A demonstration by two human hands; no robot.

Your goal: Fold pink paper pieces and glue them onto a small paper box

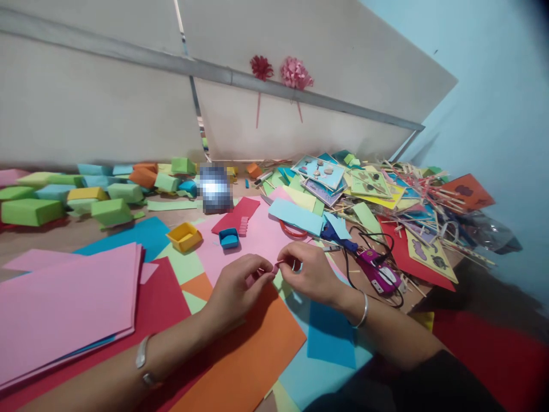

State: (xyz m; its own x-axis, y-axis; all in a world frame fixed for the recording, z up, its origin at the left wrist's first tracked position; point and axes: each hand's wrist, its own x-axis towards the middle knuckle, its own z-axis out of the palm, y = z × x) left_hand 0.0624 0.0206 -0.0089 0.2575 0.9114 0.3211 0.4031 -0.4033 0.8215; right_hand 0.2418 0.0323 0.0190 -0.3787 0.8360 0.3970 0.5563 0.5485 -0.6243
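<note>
My left hand (pixel 239 284) and my right hand (pixel 309 270) meet over the middle of the table, both pinching a small folded piece of pink paper (pixel 275 266) between fingertips. Each wrist wears a silver bangle. Under the hands lie an orange sheet (pixel 253 355), a blue sheet (pixel 330 337) and a large pink sheet (pixel 257 240). Just beyond them sit a small yellow paper box (pixel 184 236) and a small blue paper box (pixel 229 238).
A stack of pink sheets (pixel 64 309) lies at the left. Green, blue and orange paper boxes (pixel 98 197) line the back left. A purple glue gun (pixel 377 272) with black cord, cards and wooden sticks (pixel 412 194) pile up at the right. Two paper flowers (pixel 278 71) hang on the wall.
</note>
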